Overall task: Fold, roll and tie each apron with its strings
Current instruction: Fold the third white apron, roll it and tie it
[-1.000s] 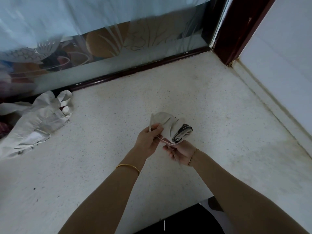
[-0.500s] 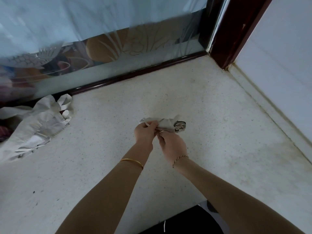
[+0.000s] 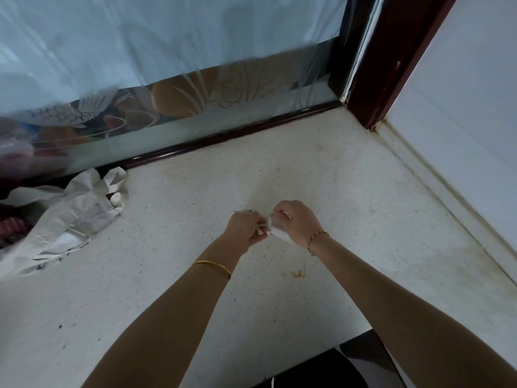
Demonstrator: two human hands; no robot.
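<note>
A loose heap of pale aprons lies at the far left of the speckled counter, near the glass. Mid-counter, the left hand pinches a strip of cloth. The rolled apron, mostly hidden, sits between both hands. The right hand curls around it from above.

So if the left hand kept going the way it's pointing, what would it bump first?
Probably the right hand: the left hand points up and to the right, and the two are nearly touching, both gripping the rolled apron between them. Depth is hard to judge from this one view.
</note>
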